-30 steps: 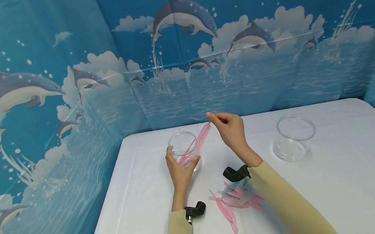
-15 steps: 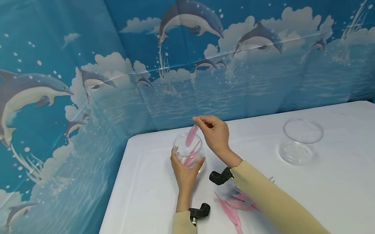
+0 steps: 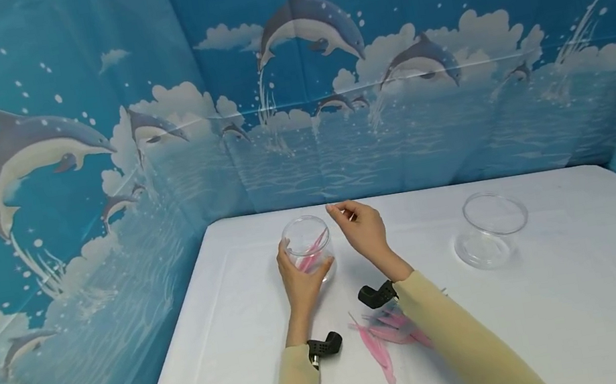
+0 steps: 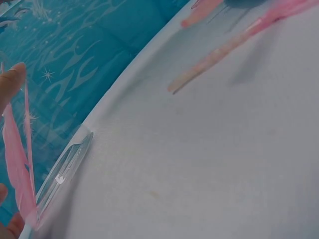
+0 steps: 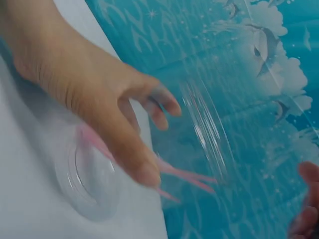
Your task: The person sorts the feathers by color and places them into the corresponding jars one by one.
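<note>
My left hand (image 3: 301, 285) grips a clear plastic jar (image 3: 330, 271) by its side, at the back left of the table. Pink feathers (image 3: 312, 252) lean inside the jar, their quills towards the rim; the left wrist view shows the pink feathers (image 4: 17, 169) through the clear wall. To the right of the rim hovers my right hand (image 3: 365, 230). In the right wrist view the thumb and fingers of the right hand (image 5: 107, 107) are apart, with nothing between them. Pink feathers (image 3: 379, 353) and some grey-blue ones lie in a pile, partly hidden beneath the right forearm.
A second clear jar (image 3: 483, 251) stands at the right of the white-covered table (image 3: 572, 311). Behind and to the left hangs a blue curtain (image 3: 255, 167) printed with dolphins. Each wrist wears a small black camera (image 3: 326, 345).
The right hand has brought a pink feather leftward over the jar and let it go into it. Now that hand has drawn slightly right. The left hand keeps its grip on the jar.
</note>
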The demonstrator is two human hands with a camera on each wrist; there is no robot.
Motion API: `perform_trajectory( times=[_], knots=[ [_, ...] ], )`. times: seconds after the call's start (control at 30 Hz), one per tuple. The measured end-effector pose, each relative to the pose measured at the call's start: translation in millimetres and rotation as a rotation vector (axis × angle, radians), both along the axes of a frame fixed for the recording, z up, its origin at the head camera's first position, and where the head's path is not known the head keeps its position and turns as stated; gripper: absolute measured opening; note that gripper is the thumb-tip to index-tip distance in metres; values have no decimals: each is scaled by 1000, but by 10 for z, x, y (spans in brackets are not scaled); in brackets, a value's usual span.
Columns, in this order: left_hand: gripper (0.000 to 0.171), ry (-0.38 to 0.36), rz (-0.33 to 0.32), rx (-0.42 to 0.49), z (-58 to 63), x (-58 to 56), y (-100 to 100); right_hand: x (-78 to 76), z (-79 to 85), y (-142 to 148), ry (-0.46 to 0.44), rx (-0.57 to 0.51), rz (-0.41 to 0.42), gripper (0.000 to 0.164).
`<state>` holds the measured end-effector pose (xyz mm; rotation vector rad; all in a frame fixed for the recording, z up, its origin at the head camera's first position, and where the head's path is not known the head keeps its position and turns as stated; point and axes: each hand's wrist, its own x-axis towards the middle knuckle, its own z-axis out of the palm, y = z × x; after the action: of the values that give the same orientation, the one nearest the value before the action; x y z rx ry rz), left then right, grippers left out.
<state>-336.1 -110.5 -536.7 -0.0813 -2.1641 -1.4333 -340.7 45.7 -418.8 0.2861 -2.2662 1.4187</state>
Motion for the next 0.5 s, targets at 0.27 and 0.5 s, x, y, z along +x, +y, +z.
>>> perform_trajectory(
  times=[0.27, 0.5],
  knots=[
    [109, -23, -16, -7, -20, -1, -5, 84, -54, 458, -485, 407, 348, 31],
    [109, -21, -21, -6, -26, -7, -3, 185, -239, 651, -679, 604, 473, 25]
  ],
)
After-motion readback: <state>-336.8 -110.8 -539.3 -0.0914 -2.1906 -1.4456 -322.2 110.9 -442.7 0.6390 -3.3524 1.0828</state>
